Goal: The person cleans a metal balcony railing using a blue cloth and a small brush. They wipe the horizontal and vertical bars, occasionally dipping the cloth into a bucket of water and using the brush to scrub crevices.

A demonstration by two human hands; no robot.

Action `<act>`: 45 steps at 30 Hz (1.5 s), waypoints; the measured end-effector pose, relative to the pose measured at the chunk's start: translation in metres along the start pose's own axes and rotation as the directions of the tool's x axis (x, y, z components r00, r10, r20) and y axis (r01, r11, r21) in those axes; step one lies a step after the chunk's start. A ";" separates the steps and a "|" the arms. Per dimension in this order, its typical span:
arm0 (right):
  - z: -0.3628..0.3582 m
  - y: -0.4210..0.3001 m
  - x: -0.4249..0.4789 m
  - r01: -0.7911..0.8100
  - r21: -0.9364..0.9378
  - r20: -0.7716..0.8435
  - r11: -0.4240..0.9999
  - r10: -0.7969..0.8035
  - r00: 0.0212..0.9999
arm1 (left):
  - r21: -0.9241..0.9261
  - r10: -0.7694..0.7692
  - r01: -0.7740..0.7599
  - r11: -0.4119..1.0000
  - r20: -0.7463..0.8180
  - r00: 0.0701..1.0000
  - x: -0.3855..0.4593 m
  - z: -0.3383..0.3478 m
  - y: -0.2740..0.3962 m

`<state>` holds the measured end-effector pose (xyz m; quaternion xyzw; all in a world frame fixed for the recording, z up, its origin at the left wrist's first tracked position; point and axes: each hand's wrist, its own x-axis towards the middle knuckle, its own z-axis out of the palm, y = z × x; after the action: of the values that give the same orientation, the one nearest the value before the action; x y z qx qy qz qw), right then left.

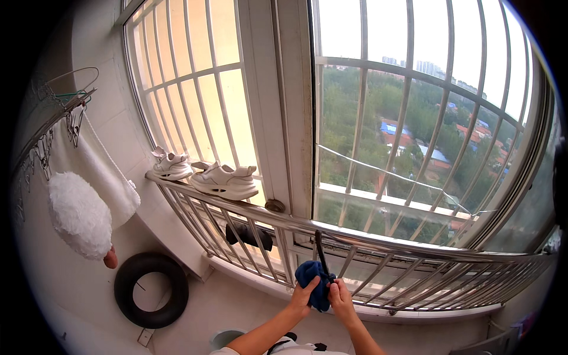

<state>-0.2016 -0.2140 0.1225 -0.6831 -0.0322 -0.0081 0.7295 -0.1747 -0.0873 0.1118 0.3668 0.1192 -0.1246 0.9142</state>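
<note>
My left hand (305,293) grips a bunched dark blue cloth (313,284) in front of the metal railing. Close beside it, my right hand (339,294) is closed around the lower end of a thin black rod-like thing (321,254), at the cloth's right edge. The black thing rises from the cloth to the railing's top rail (381,242); whether it touches the rail I cannot tell. Its exact kind is unclear, and my fingers and the cloth hide its lower end.
White shoes (225,179) rest on the railing at the left. A black inner tube (151,290) leans by the wall. A white towel (95,164) and a fluffy white thing (80,215) hang from a clip rack. Below my left forearm stands a pale basin (225,338).
</note>
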 end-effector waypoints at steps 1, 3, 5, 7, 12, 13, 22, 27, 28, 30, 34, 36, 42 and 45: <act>-0.005 -0.003 -0.002 0.001 -0.014 -0.018 1.000 -0.001 1.000 | 0.008 0.028 -0.027 1.000 -0.017 0.999 -0.005 0.008 -0.004; -0.013 0.006 -0.001 0.010 -0.181 -0.055 0.983 -0.020 0.998 | 0.035 0.090 -0.089 0.995 -0.016 0.996 -0.012 0.018 -0.014; -0.012 0.002 -0.006 0.065 -0.301 -0.042 0.951 -0.081 0.996 | 0.081 0.143 -0.144 0.986 0.030 0.989 -0.019 0.018 -0.019; -0.010 0.013 -0.007 0.089 -0.326 -0.045 0.941 -0.109 0.993 | 0.149 0.131 -0.133 0.980 0.026 0.991 -0.029 0.022 -0.019; -0.027 0.011 -0.029 0.065 -0.378 -0.126 0.924 -0.121 0.985 | 0.218 0.059 -0.066 0.974 0.038 0.998 -0.029 0.041 -0.042; -0.028 0.008 -0.034 0.075 -0.393 -0.133 0.917 -0.138 0.982 | 0.220 0.043 -0.052 0.974 0.048 0.998 -0.026 0.043 -0.046; -0.021 0.001 -0.049 0.089 -0.427 -0.156 0.900 -0.170 0.973 | 0.172 -0.006 0.003 0.985 0.018 1.000 -0.027 0.040 -0.041; 0.008 0.013 -0.047 0.010 -0.383 -0.072 0.924 -0.041 0.997 | 0.149 0.042 -0.034 0.988 -0.053 0.998 -0.036 0.001 -0.026; 0.013 0.016 -0.044 0.011 -0.364 -0.060 0.931 -0.036 0.998 | 0.140 0.059 -0.047 0.989 -0.081 0.995 -0.038 -0.005 -0.024; 0.020 0.018 -0.040 0.020 -0.353 -0.031 0.935 -0.033 0.999 | 0.107 0.070 -0.059 0.993 -0.109 0.992 -0.039 -0.018 -0.017; 0.023 0.018 -0.027 0.086 -0.401 -0.040 0.912 -0.111 0.993 | 0.006 0.064 -0.063 0.998 -0.173 0.983 -0.042 -0.027 -0.003; 0.017 -0.001 -0.013 0.123 -0.435 -0.035 0.892 -0.153 0.988 | -0.053 0.015 -0.023 0.998 -0.154 0.988 -0.042 -0.035 0.003; -0.013 -0.074 0.043 0.271 -0.716 0.012 0.643 -0.376 0.926 | -0.165 0.007 -0.010 0.986 -0.023 1.000 -0.029 -0.006 0.038; -0.013 -0.094 0.068 0.328 -0.857 0.097 0.396 -0.503 0.859 | -0.199 -0.002 0.003 0.980 0.007 1.000 -0.011 0.002 0.052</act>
<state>-0.1384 -0.2310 0.2194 -0.9157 -0.1285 -0.2658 0.2727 -0.1688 -0.0511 0.1502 0.2729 0.1282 -0.1145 0.9466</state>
